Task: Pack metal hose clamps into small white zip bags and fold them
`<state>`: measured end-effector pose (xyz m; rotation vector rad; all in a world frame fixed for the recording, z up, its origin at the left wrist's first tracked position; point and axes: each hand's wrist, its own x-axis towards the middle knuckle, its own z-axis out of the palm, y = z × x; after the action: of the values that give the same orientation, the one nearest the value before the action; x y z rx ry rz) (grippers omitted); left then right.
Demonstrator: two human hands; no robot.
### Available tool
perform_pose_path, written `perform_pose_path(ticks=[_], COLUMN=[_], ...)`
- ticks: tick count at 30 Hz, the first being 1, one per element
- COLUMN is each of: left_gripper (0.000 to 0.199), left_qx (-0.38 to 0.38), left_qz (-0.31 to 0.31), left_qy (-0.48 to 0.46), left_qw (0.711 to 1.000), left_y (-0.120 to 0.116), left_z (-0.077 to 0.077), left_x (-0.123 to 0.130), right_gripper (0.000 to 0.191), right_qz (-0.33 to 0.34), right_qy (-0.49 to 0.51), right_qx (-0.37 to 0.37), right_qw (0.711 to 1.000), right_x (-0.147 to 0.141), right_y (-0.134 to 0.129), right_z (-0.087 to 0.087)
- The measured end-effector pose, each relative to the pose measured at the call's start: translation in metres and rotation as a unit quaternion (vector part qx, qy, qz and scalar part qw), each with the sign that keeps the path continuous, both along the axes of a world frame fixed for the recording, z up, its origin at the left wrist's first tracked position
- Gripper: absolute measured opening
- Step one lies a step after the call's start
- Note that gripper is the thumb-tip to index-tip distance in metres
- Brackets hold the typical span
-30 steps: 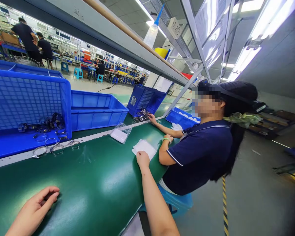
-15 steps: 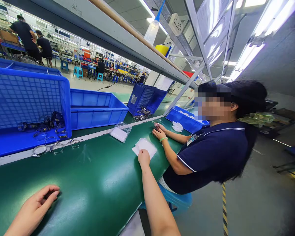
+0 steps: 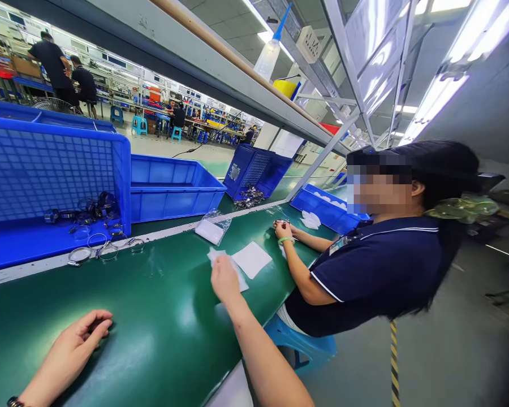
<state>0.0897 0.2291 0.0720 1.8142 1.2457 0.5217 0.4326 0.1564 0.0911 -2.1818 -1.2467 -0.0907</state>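
Note:
My right hand point(image 3: 225, 279) pinches a thin, slightly see-through white sheet point(image 3: 242, 282) above the green tabletop point(image 3: 161, 316). Just beyond it, a flat stack of white sheets point(image 3: 253, 260) lies on the table. My left hand point(image 3: 77, 349) rests at the lower left, its fingers loosely bent and the thumb apart from them, holding nothing. Between the hands and the back edge is a clear plastic bag with white sheets point(image 3: 210, 230) in it. Several watches with metal bands point(image 3: 107, 251) lie at the lip of a tipped blue crate.
The tipped blue crate point(image 3: 125, 186) and a blue bin point(image 3: 178, 203) stand along the back edge. Another crate point(image 3: 258, 169) holds a pile of metal pieces. A co-worker point(image 3: 373, 271) sits at the right, hands point(image 3: 283, 229) on a small item. A metal beam point(image 3: 220, 68) crosses overhead.
My right hand has drawn a white sheet left and toward me, off the stack. My left hand stays on the table. The co-worker's hands have closed together around the small item.

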Motion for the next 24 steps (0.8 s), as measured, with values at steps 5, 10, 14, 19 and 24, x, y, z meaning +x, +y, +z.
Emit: perform_pose_path(ticks=[5,10,14,19,24], left_gripper=[0.062,0.067,0.061,0.053,0.051], left_qx=[-0.124,-0.143,0.003,0.013,0.022], left_qz=[0.011,0.038,0.111,0.093,0.091], left_qy=[-0.143,-0.183,-0.015,0.057,0.105], left_qw=[0.982,0.972,0.994,0.994,0.990], left_y=[-0.005,-0.010,-0.008,-0.008,-0.011], left_z=[0.005,0.016,0.018,0.012,0.015], left_x=[0.003,0.002,-0.001,-0.002,-0.004], right_gripper=[0.012,0.018,0.021,0.025,0.025], right_qz=[0.240,0.409,0.368,0.226,0.231], right_qy=[0.117,0.329,0.372,0.332,0.303], right_qx=[-0.020,-0.089,0.062,0.124,0.125], right_qw=[0.963,0.847,0.850,0.907,0.916], right_x=[-0.105,-0.171,-0.155,-0.104,-0.100], right_y=[0.018,0.031,0.042,0.057,0.055], right_z=[-0.002,-0.006,-0.007,-0.014,-0.017])
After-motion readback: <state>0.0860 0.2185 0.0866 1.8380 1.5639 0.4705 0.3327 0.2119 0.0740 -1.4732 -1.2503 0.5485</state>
